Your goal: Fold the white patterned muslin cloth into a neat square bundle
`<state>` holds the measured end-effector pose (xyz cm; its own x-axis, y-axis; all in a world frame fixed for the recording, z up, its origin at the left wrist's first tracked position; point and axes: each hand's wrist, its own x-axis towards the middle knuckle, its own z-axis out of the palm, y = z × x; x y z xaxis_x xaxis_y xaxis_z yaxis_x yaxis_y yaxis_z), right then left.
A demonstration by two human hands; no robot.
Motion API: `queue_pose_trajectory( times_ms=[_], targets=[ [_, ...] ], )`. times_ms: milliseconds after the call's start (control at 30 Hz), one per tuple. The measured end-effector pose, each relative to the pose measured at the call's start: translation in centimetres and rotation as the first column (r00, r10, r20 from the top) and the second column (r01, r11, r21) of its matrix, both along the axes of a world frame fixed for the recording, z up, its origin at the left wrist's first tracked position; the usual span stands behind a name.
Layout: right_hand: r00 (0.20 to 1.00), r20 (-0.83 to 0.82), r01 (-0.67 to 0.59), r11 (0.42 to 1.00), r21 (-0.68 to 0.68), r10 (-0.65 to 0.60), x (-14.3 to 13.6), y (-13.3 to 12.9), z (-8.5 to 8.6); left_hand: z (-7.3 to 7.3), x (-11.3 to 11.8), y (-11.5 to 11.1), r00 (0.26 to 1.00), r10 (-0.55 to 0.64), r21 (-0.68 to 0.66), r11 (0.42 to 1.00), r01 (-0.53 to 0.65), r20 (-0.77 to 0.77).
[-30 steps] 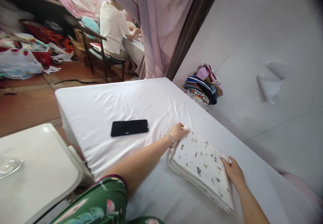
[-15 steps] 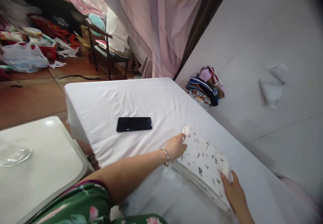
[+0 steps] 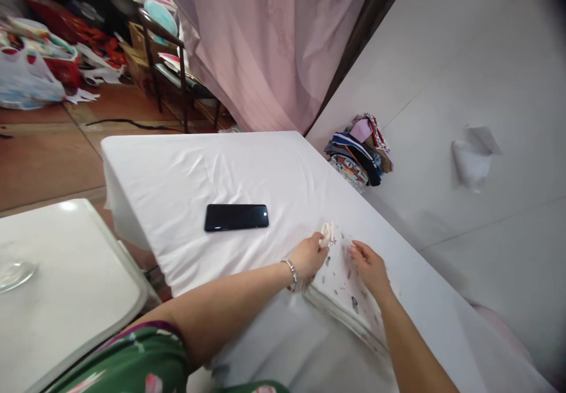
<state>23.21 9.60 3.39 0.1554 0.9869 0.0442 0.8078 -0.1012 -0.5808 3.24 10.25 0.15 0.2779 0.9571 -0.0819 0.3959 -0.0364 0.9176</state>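
Note:
A folded white cloth (image 3: 342,290), printed with small scattered motifs, lies in a thick flat pad on the white-covered table (image 3: 260,169). My left hand (image 3: 309,255), with a silver bracelet at the wrist, has its thumb and fingers closed on the cloth's far left corner, where a rolled edge sticks up. Over the middle of the cloth is my right hand (image 3: 370,268), loosely bent with the fingertips slightly apart; whether they touch the fabric is unclear. Left of the cloth, a black phone (image 3: 236,217) rests on the table.
A pile of folded clothes (image 3: 360,151) sits by the table's far right edge, against the wall. At left stands a white-topped surface (image 3: 66,251) with a clear plastic item (image 3: 16,276). Beyond are a chair (image 3: 181,80), a pink curtain (image 3: 265,45) and bags on the floor.
My right hand has left the cloth's near right end and come over its middle, closer to my left hand. My left hand keeps its corner. The view has shifted slightly.

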Motion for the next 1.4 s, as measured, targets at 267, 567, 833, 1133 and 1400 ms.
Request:
queue_pose_trajectory(
  times_ms=[267,567,833,1133,1400],
  targets=[
    [0.875,0.452,-0.107,0.980,-0.168,0.173,-5.7,5.0,0.0,-0.9,-0.6,0.9,0.996,0.029,0.050,0.998,-0.033,0.085],
    [0.948,0.305,-0.076,0.995,-0.059,0.091,-5.8,3.4,-1.4,-2.2,-0.9,1.5,0.999,-0.002,0.075,0.997,-0.001,0.039],
    [0.982,0.185,-0.005,0.993,-0.115,0.026,-6.2,2.3,-0.7,-2.4,-0.9,3.5,0.997,0.078,0.081,0.994,-0.080,0.024],
    [0.990,-0.138,0.001,0.993,-0.114,-0.017,-3.7,2.5,-1.8,-0.7,0.9,7.1,0.976,0.098,0.148,0.987,-0.070,-0.194],
    [0.998,-0.060,-0.026,0.992,-0.123,0.019,-4.5,2.7,-0.7,-0.9,2.1,7.5,0.992,0.041,0.186,0.982,-0.017,-0.123]
  ],
)
